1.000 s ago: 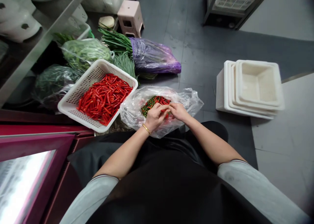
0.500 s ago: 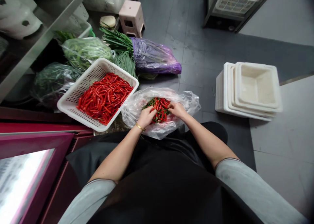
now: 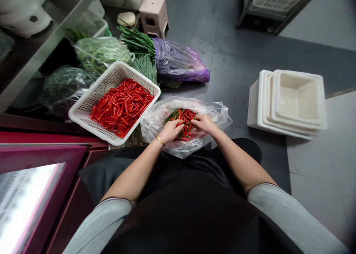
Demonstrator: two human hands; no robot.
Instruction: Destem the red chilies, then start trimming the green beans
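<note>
A clear plastic bag lies open in front of my lap, with red chili peppers and their green stems inside. My left hand is over the bag's left part, thumb and fingers closed on a red chili pepper. Opposite it, my right hand reaches in with its fingertips pinched together at the peppers; what lies between them is too small to make out. Left of the bag, a white perforated basket holds a heap of red chili peppers without visible green stems.
Bagged green vegetables and long green stalks in a purple bag lie beyond the basket. A pink stool stands behind them. Stacked white baskets are on the floor at right. A metal shelf runs along the left.
The whole view has shifted slightly, so most things appear a little farther right. My left hand has moved a little toward my right hand, and both stay at the peppers in the bag.
</note>
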